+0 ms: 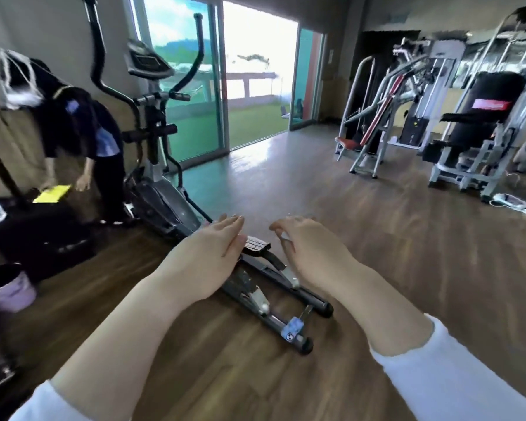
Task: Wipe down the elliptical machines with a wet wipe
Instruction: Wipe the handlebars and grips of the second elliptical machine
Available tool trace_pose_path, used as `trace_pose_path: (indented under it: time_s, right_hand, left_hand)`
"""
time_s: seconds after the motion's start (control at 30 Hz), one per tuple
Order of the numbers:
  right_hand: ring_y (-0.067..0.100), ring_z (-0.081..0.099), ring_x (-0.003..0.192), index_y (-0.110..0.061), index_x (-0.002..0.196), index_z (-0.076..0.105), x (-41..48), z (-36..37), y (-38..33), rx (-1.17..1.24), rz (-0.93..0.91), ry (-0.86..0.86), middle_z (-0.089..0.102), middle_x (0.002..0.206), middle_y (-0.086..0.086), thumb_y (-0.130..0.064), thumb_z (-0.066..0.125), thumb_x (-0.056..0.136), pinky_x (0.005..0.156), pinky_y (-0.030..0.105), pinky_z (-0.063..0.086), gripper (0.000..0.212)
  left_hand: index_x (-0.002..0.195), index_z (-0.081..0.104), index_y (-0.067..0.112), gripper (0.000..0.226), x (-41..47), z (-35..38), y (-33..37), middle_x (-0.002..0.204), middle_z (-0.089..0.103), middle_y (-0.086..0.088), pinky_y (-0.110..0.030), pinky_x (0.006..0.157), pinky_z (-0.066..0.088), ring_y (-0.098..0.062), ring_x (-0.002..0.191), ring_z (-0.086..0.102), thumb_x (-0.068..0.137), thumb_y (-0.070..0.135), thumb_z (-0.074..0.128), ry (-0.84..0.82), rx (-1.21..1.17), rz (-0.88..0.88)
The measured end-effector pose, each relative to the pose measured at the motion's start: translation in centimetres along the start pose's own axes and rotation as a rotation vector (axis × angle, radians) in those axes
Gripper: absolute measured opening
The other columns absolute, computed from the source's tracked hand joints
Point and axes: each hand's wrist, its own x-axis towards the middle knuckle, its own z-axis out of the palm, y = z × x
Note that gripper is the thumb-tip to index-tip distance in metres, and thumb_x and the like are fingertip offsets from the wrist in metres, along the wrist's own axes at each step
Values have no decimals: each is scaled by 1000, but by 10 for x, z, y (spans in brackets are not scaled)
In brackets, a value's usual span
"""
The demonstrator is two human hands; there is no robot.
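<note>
A black elliptical machine (152, 141) stands ahead on the left, its console and tall handlebars up near the glass door. Its rails and a studded pedal (255, 246) reach back toward me across the wooden floor. My left hand (213, 250) hovers flat, fingers straight, over the left side of the pedal area and holds nothing. My right hand (310, 247) hangs to the right of the pedal with fingers loosely curled; I see no wipe in it. A phone (292, 329) lies on the rear crossbar of the machine.
A person (82, 138) bends down left of the elliptical, beside a yellow cloth (52, 193). A lilac bucket (9, 288) sits at the near left. Weight machines (474, 132) line the right wall. An open glass door (255, 86) is ahead.
</note>
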Motion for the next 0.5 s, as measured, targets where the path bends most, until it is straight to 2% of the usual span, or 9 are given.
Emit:
trace_pose_path:
  time_s: [0.13, 0.3, 0.5]
  right_hand:
    - [24, 54, 105, -23, 125, 56, 85, 26, 14, 48, -164, -61, 61, 121, 0, -18, 39, 99, 80, 34, 44, 32]
    - [22, 55, 99, -20, 122, 57, 187, 43, 11, 115, -373, -117, 62, 117, 3, -18, 39, 100, 77, 35, 46, 29]
    - [16, 54, 113, -22, 128, 55, 279, 76, -12, 192, -608, -215, 60, 122, -5, -23, 33, 103, 100, 36, 41, 34]
  left_hand:
    - [152, 21, 22, 51, 44, -1, -38, 158, 18, 13, -13, 111, -5, 2, 144, 4, 104, 36, 25, 63, 12, -159]
    - [152, 23, 21, 51, 90, -6, -78, 158, 19, 11, -19, 116, -2, 1, 145, 4, 103, 36, 27, 158, 10, -366]
    - [151, 25, 22, 51, 112, -13, -119, 158, 20, 12, -16, 115, 0, 5, 143, 5, 103, 36, 28, 323, 2, -602]
